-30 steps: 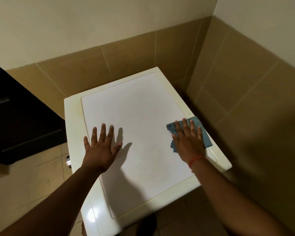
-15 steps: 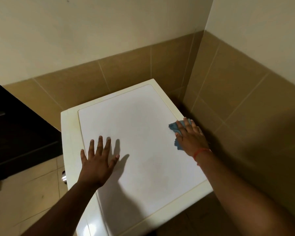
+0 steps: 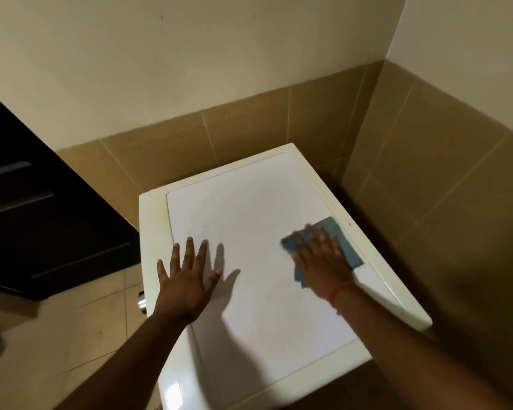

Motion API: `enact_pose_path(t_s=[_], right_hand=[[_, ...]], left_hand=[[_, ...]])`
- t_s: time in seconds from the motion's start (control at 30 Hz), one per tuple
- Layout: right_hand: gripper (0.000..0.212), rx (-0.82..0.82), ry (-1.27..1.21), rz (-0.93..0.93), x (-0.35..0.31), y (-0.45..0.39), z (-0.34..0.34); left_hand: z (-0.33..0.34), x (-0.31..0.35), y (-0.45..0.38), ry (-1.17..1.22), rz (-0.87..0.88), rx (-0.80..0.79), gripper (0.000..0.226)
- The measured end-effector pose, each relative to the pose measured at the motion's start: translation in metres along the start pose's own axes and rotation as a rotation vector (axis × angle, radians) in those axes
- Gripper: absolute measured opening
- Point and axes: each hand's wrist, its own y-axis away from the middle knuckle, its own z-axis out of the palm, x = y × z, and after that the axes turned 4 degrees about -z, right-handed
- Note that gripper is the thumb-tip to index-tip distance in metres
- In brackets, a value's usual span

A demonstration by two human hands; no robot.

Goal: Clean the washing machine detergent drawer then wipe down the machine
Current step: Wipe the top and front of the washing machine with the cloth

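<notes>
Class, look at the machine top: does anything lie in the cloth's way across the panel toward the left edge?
Only the left hand, flat on the panel left of the blue cloth under the right hand.

Two bare forearms, no sleeves anywhere along their visible length, ending in the left hand point(image 3: 187, 279) and the right hand point(image 3: 323, 261), both without gloves, rings or a watch. Just behind the right hand, at the wrist, a thin red-orange thread bracelet point(image 3: 336, 294), looped once and plain, with no bead or clasp to be made out. Nothing worn at the wrist behind the left hand; short, unpainted fingernails on its fingers point(image 3: 189, 242), those of the right hand too blurred to tell.
</notes>
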Motion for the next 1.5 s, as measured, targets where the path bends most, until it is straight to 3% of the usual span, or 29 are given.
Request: enact_pose_path(t_s=[0.07, 0.1, 0.23, 0.37, 0.5, 0.53, 0.63, 0.67, 0.77, 0.8, 0.93, 1.1, 1.2, 1.37, 1.5], right_hand=[[0.059, 0.031, 0.005, -0.195, -0.009, 0.013, 0.002], [0.054, 0.073, -0.008, -0.199, -0.005, 0.008, 0.002], [0.055, 0.116, -0.117, 0.075, -0.031, -0.002, 0.0], [0.053, 0.089, -0.113, -0.226, -0.055, 0.021, 0.005], [0.054, 0.148, -0.159, 0.053, -0.065, 0.004, 0.004], [0.055, 0.115, -0.185, 0.035, -0.084, 0.007, 0.005], [0.053, 0.101, -0.134, -0.271, -0.106, 0.018, 0.008], [0.052, 0.119, -0.134, -0.271, -0.101, 0.011, 0.005], [0.053, 0.154, -0.199, -0.002, -0.111, -0.002, 0.0], [0.054, 0.123, -0.217, 0.005, -0.127, 0.003, -0.001], [0.052, 0.087, -0.146, -0.365, -0.152, 0.02, 0.001], [0.054, 0.089, -0.191, -0.032, -0.182, 0.003, -0.002], [0.053, 0.076, -0.128, -0.229, -0.208, 0.017, 0.002], [0.053, 0.101, -0.19, -0.002, -0.245, 0.011, -0.009], [0.056, 0.036, -0.207, -0.15, -0.299, 0.02, -0.015]], left_hand=[[-0.002, 0.001, 0.001, 0.007, -0.001, 0.002, 0.071], [-0.005, 0.001, 0.0, 0.009, -0.006, 0.005, 0.071], [-0.012, -0.001, 0.002, -0.001, -0.016, 0.003, 0.071], [-0.013, -0.008, 0.007, -0.009, -0.028, 0.005, 0.071], [-0.018, -0.017, 0.01, -0.029, -0.053, 0.003, 0.071], [-0.017, -0.019, 0.012, -0.033, -0.057, -0.002, 0.071], [-0.015, -0.027, 0.016, -0.031, -0.061, -0.003, 0.071], [-0.015, -0.029, 0.016, -0.034, -0.059, 0.004, 0.071], [-0.016, -0.035, 0.015, -0.022, -0.052, 0.002, 0.071], [-0.014, -0.036, 0.016, -0.009, -0.049, 0.0, 0.071], [-0.014, -0.049, 0.01, 0.029, -0.065, 0.016, 0.073], [-0.023, -0.072, -0.004, 0.067, -0.041, 0.017, 0.072], [-0.027, -0.097, -0.006, 0.089, -0.012, 0.015, 0.071], [-0.026, -0.151, -0.011, 0.123, -0.058, -0.015, 0.073], [-0.024, -0.187, -0.014, 0.124, -0.108, -0.008, 0.073]])
